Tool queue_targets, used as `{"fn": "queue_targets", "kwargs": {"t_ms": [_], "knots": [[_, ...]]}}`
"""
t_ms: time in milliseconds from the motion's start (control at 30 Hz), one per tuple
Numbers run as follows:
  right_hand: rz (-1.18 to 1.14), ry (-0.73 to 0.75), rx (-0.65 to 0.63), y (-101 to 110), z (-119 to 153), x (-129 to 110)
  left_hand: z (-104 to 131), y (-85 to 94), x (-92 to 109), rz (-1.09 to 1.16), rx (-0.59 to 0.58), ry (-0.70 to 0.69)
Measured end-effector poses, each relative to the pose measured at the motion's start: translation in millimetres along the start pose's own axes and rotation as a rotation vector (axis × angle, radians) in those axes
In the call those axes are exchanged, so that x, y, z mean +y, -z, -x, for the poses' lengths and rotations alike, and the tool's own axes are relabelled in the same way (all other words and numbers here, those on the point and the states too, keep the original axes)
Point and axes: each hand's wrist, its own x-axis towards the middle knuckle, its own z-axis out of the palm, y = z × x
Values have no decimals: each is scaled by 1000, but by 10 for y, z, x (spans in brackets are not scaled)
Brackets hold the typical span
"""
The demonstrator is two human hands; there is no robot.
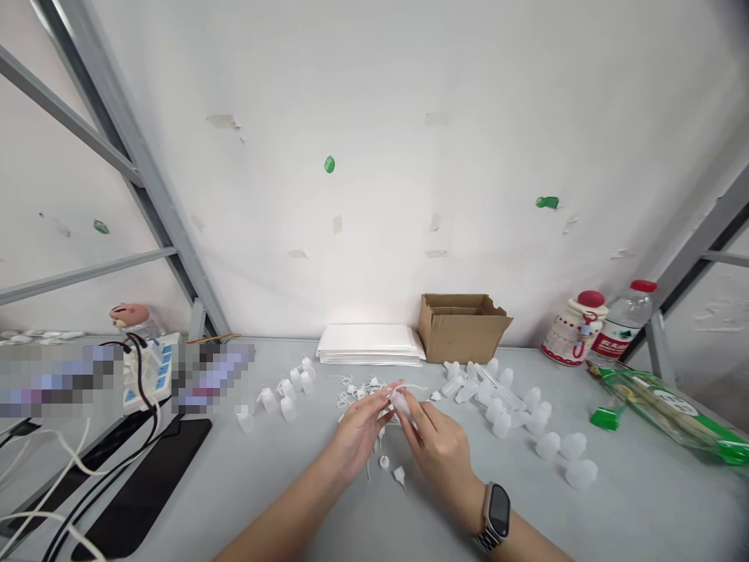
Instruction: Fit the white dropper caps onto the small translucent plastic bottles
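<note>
Here, a small bottle (400,403), translucent white w/ a thin strip (415,387) curving by its top, is btwn both hands over the middle of a grey table (234,476); R hand (441,439) is clamped on it, L hand (358,435) has fingertips against it, can't tell if gripping, & fingers hide part of it. Loose white caps (399,476) lie below, partly blocked by the hands, w/ capped bottles (268,401) L & more bottles (548,446) R. Behind: white stack (371,343), open cardboard box (465,341); far R, red-lidded jar (562,334), water bottle (620,321).
</note>
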Motion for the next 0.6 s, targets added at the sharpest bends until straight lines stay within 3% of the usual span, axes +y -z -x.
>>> {"fn": "queue_targets", "kwargs": {"t_ms": [400,600], "knots": [[21,-11,-4,2,2,-18,52,-78,32,75,-31,94],[-157,-118,-38,-44,46,-53,22,-22,-24,143,-41,103]]}}
